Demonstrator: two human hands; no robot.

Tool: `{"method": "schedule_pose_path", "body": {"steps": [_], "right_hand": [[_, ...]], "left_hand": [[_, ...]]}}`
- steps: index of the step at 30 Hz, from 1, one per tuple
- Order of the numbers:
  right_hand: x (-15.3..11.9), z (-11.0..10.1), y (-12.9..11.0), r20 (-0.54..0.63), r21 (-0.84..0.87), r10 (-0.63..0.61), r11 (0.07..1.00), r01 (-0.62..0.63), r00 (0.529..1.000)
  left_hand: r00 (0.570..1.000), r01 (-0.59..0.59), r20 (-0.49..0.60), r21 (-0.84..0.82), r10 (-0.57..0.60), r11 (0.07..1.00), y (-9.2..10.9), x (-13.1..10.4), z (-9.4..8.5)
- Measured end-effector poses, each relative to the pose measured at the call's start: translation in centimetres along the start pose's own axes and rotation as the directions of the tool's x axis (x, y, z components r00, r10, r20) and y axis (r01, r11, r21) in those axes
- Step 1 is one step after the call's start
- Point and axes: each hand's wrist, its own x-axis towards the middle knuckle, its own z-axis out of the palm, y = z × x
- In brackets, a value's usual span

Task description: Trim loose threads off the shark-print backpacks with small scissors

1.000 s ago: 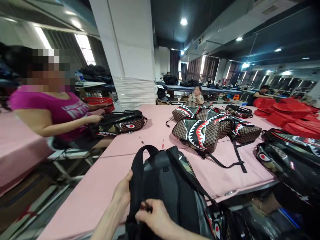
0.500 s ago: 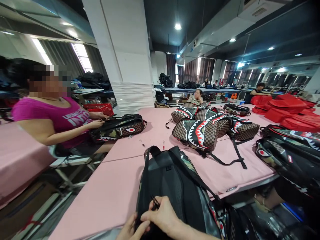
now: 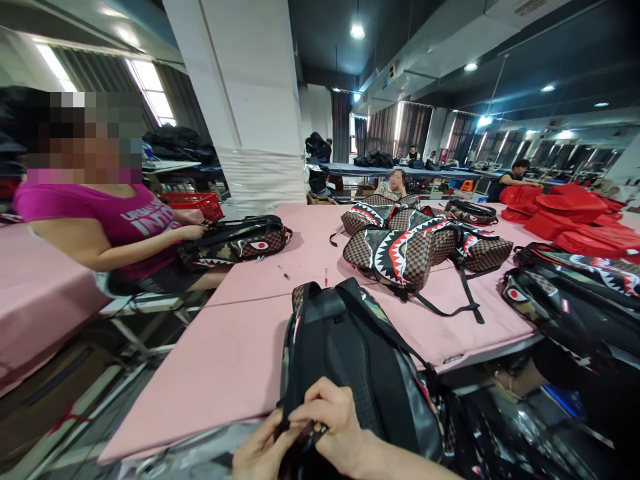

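A black backpack (image 3: 350, 360) leans over the near table edge with its padded back panel facing up and its top handle end pointing away from me. Low on its left side, my left hand (image 3: 265, 447) is closed, fingertips pinching a black shoulder strap (image 3: 289, 407). My right hand (image 3: 333, 420) is closed against the same place, its thumb and fingers meeting beside the left fingertips. A small dark shiny piece (image 3: 314, 432) shows in its grip; whether that is a buckle or a tool I cannot tell. My fingers hide the strap's lower end.
Checkered shark-mouth backpacks (image 3: 395, 257) lie across the pink table (image 3: 240, 347). A red pen (image 3: 326, 277) lies beyond my backpack. At left, a co-worker in a magenta shirt (image 3: 107, 223) handles a camouflage backpack (image 3: 240, 247). Red bags (image 3: 570, 213) and a black backpack (image 3: 570, 307) fill the right.
My right hand has turned, and the dark piece that stuck up from its fingers now sits lower, between the hands. My left hand stays at the backpack's left side. The view has tilted slightly down.
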Motion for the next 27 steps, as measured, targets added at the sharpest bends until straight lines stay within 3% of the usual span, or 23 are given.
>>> {"method": "schedule_pose_path", "body": {"steps": [3,5,7,9,12,15,17,23,27], "right_hand": [[0.0,-0.3,-0.5,0.045,-0.083,-0.082,0.993,0.085,0.996],[0.5,-0.7,-1.2,0.130,-0.050,-0.043,0.997,0.050,0.991],[1.2,-1.3,-1.7,0.200,0.090,0.123,0.986,-0.143,0.972],[1.8,-2.1,-1.6,0.203,0.238,0.375,0.877,-0.417,0.905],[1.7,-3.5,-0.6,0.158,0.147,0.517,0.830,-0.538,0.841],[0.7,-4.8,0.1,0.181,-0.140,0.519,0.855,-0.500,0.836],[0.0,-5.1,-0.1,0.198,-0.238,0.499,0.859,-0.453,0.843],[0.4,-3.6,-1.5,0.233,-0.249,0.263,0.947,-0.204,0.936],[1.1,-3.0,-1.1,0.277,-0.299,0.129,0.953,-0.042,0.952]], "left_hand": [[0.999,-0.024,0.027,0.006,0.024,1.000,0.5,-0.4,-0.1],[0.998,-0.042,0.048,0.022,0.041,0.999,1.0,-0.7,0.0],[0.998,-0.031,0.056,0.011,0.030,0.999,1.5,-0.9,0.2],[0.999,0.027,0.039,-0.077,-0.024,0.997,1.8,-0.9,0.5],[0.997,0.072,0.025,-0.256,-0.068,0.964,1.9,-0.7,0.7],[0.998,0.065,0.039,-0.316,-0.055,0.947,2.0,-0.8,0.7],[0.998,0.058,0.050,-0.314,-0.044,0.948,2.2,-1.0,0.7],[0.996,0.037,0.086,-0.338,-0.008,0.940,2.3,-1.2,0.7],[0.995,0.038,0.096,-0.354,-0.004,0.935,2.1,-1.1,0.5]]}}
